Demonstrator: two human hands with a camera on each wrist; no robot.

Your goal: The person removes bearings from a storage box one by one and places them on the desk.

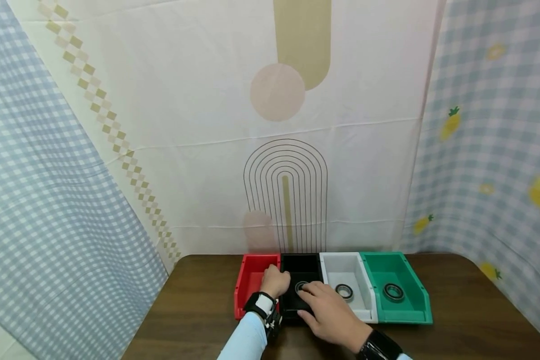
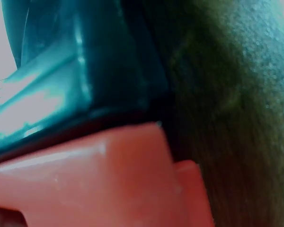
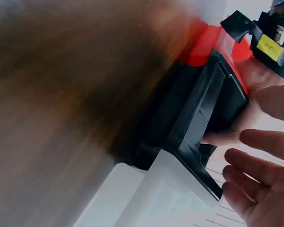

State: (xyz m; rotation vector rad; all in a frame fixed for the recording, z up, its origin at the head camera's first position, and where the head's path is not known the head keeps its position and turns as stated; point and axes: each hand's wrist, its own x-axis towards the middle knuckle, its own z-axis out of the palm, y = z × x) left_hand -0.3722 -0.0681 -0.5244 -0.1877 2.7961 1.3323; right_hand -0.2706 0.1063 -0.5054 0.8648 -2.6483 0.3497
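Note:
My left hand (image 1: 275, 281) is over the wall between the red bin (image 1: 240, 295) and the black bin (image 1: 290, 316), fingers bent downward. In the right wrist view, a finger (image 3: 222, 138) of it reaches into the black bin; its fingertips are partly hidden, and I cannot tell whether they grip anything. My right hand (image 1: 330, 312) hovers above the black bin's right side with its fingers spread and nothing between them. Beside its fingertips, a ring-shaped bearing (image 1: 299, 286) lies in the black bin, partly covered. The left wrist view shows the red bin (image 2: 109, 184) close up.
To the right, a white bin (image 1: 370, 316) holds a bearing (image 1: 344, 291), and a green bin (image 1: 425, 314) holds another bearing (image 1: 393, 292). All the bins stand side by side on a brown wooden table (image 1: 189, 305). Patterned cloth (image 1: 198, 190) hangs behind and at both sides.

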